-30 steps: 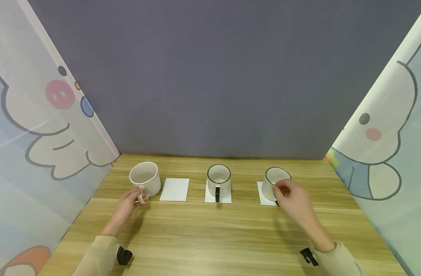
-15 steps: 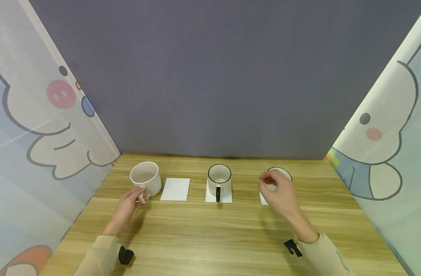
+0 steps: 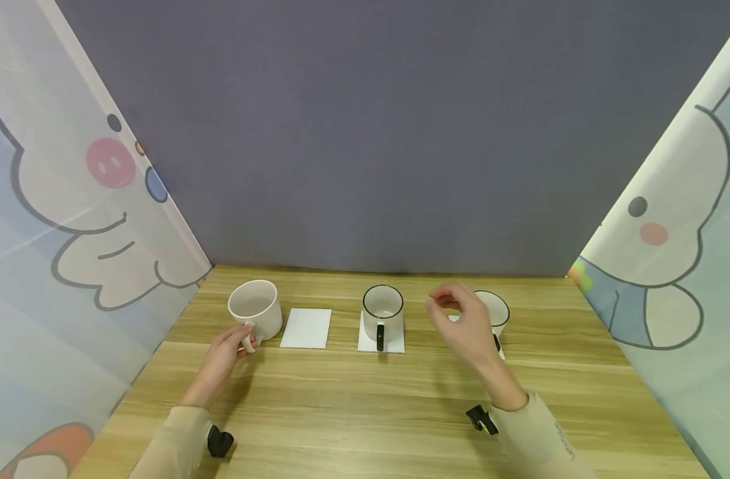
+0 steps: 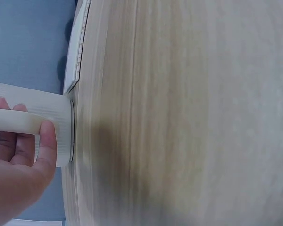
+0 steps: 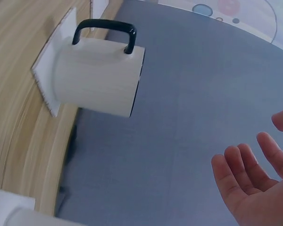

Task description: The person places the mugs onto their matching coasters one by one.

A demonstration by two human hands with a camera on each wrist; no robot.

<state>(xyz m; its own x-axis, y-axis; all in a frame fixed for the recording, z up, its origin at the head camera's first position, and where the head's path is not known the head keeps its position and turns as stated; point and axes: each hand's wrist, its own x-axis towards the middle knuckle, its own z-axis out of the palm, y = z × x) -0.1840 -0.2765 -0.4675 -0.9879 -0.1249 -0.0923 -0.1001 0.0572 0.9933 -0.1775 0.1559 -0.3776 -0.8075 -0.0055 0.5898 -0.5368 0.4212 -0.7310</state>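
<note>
On the left, a plain white mug [image 3: 255,305] stands on the table, its handle toward the person. My left hand [image 3: 224,350] pinches that handle [image 4: 14,121] between thumb and fingers. My right hand [image 3: 463,322], fingers loosely bent and holding nothing, hovers between the two black-rimmed mugs. The middle mug [image 3: 381,313], with its black handle [image 5: 106,24], sits on a white square coaster [image 3: 395,344]. Partly behind the right hand is the right mug [image 3: 498,313], also on a coaster, most of which is hidden.
A bare white coaster [image 3: 306,328] lies just right of the plain mug. The wooden table [image 3: 341,412] ends at a grey back panel [image 3: 365,133]. Cartoon-printed panels [image 3: 652,299] stand along both sides.
My right hand has left the right mug's handle and moved left toward the middle mug, uncovering the right mug. My left hand keeps its hold on the plain mug's handle.
</note>
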